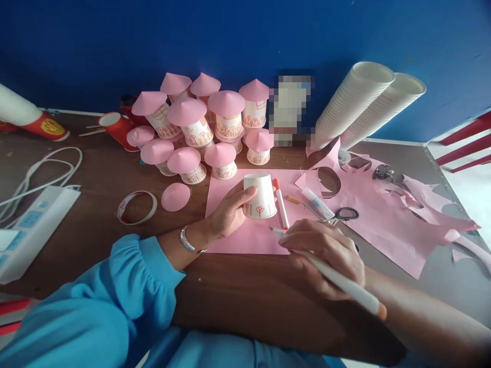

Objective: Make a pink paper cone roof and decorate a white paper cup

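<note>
My left hand [229, 210] is wrapped round an upside-down white paper cup [262, 197] with small red drawings, standing on a pink paper sheet [249, 232]. My right hand [326, 255] grips a white marker pen [345, 283], its tip near the sheet just right of the cup. A second marker with an orange cap [281, 203] lies beside the cup. A flat pink paper cone [175, 197] rests on the table to the left.
Several finished cup houses with pink cone roofs [207, 128] stand behind. Two stacks of white cups [364, 102] lean at the right. Scissors [339, 215], a glue stick [317, 203], pink paper scraps [402, 214], a tape ring [137, 207], a power strip [34, 225] and red cups [115, 128] surround them.
</note>
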{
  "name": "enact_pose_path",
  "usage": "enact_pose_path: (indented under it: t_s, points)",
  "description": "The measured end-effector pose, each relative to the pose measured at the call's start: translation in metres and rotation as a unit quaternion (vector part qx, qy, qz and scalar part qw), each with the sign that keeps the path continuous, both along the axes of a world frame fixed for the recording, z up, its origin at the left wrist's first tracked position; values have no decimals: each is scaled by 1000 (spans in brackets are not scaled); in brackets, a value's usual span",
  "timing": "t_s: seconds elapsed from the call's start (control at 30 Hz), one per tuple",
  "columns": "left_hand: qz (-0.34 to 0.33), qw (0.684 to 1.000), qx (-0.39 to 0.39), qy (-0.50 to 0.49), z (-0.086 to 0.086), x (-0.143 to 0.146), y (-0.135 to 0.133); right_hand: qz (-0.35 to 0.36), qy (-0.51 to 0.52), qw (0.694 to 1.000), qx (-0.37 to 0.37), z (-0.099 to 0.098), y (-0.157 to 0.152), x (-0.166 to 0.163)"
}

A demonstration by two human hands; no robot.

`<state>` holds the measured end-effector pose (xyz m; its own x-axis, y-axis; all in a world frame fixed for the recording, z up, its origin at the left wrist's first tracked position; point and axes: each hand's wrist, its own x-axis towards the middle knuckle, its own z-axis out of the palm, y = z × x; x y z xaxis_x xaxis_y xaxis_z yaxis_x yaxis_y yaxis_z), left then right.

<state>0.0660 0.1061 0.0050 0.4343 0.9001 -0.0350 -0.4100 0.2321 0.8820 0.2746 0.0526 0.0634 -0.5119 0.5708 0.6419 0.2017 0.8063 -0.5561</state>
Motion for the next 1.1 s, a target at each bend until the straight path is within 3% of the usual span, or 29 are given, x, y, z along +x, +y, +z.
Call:
enact_pose_path:
  t_s: [0.1, 0.37, 0.73, 1.1]
  points:
    - [-6, 1000, 3, -10, 1, -1, 0, -3, 17, 999, 51, 0, 1, -10]
    - [-22, 1000, 6, 3, 2, -3, 1, -31, 14, 999, 39, -27, 5, -10]
    - [-48, 997, -42, -34, 9, -2, 2, -63, 17, 997, 43, -27, 12, -5]
    - [-64, 997, -23, -43, 8, -2, 4, -63, 23, 996, 57, -25, 18, -7]
